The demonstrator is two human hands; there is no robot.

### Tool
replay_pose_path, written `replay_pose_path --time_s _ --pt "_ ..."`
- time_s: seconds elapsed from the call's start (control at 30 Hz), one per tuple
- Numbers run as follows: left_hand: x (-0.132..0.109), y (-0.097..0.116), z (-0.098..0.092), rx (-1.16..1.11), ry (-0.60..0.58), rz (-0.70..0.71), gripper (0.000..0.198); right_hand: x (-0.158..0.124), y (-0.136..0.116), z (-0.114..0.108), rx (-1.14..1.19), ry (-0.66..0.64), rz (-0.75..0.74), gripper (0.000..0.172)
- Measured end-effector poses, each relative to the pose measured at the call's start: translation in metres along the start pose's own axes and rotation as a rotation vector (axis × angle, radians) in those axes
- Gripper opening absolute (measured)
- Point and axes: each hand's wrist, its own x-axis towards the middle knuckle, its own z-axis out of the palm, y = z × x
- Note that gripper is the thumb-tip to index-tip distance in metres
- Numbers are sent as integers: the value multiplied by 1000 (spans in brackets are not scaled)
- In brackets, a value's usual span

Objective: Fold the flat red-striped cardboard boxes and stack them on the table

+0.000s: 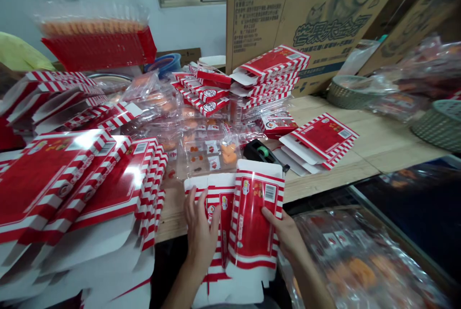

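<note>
From here I have both hands in view at the near edge of the table, working on a red-and-white striped carton blank (248, 218), which sits between them, partly folded and lifted just off the wooden table (374, 141). The left hand (200, 232) grips its left side with fingers spread over the panels, while the right hand (281, 232) clasps the right side, thumb pressed on the red face. Neither hand has let go. I can read a barcode (270, 193) on the blank, and a small cartoon mascot is printed near its top, but the smaller print is too fine for me to make out. Just beyond the fingertips sits a black tape dispenser (261, 151) with a green core, beside clear plastic trays of orange sweets (209, 155). Tall stacks of flat blanks (72, 189) rise on the left, and more stacks (268, 76) stand at the back, showing the same round mascot logo. A large cardboard box (298, 16) leans behind them, printed with big dark Chinese characters that open with "芒果", meaning mango; I cannot be sure of the rest. Two woven baskets (351, 92) sit on the right, and a clear bag of orange sweets (360, 270) lies below the table edge at lower right.
</note>
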Motion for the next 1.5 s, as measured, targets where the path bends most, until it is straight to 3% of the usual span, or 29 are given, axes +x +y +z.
replay_pose_path --time_s 0.1,0.17,0.37,0.47,0.53,0.63,0.73,0.87,0.97,1.07,1.17,1.3,1.4,1.5 --pt "-26 -25 6 178 -206 1 42 7 -2 -12 66 37 52 38" --pt "-26 -33 8 209 -255 -35 43 6 -8 -11 100 17 90 38" --pt "25 -41 18 151 -167 -177 41 -4 -34 0 144 -74 140 40" --pt "40 -30 14 71 -135 -218 42 -12 -37 7 128 -115 134 41" --pt "37 -13 5 -16 -155 -209 45 -17 -35 11 112 -136 121 44" --pt "19 17 -13 -341 -309 -230 51 -26 -32 19 92 -150 89 48" --pt "6 36 -25 -582 -425 -361 75 -37 -32 27 13 -97 32 48" --pt "6 32 -34 -684 -402 -438 66 -49 -33 33 -216 -7 -117 50" --pt "4 23 -45 -795 -448 -434 62 -52 -33 31 -264 -24 -302 70" --pt "-2 18 -56 -818 -500 -409 72 -53 -33 26 -281 -67 -438 68" --pt "-2 18 -59 -741 -440 -356 80 -54 -31 23 -313 -155 -469 57" --pt "12 22 -62 -751 -306 -366 75 -57 -32 19 -317 -274 -442 59" --pt "20 26 -67 -835 -377 -410 73 -58 -38 20 -270 -292 -449 61" --pt "21 26 -72 -851 -474 -413 61 -57 -47 24 -221 -161 -460 49"
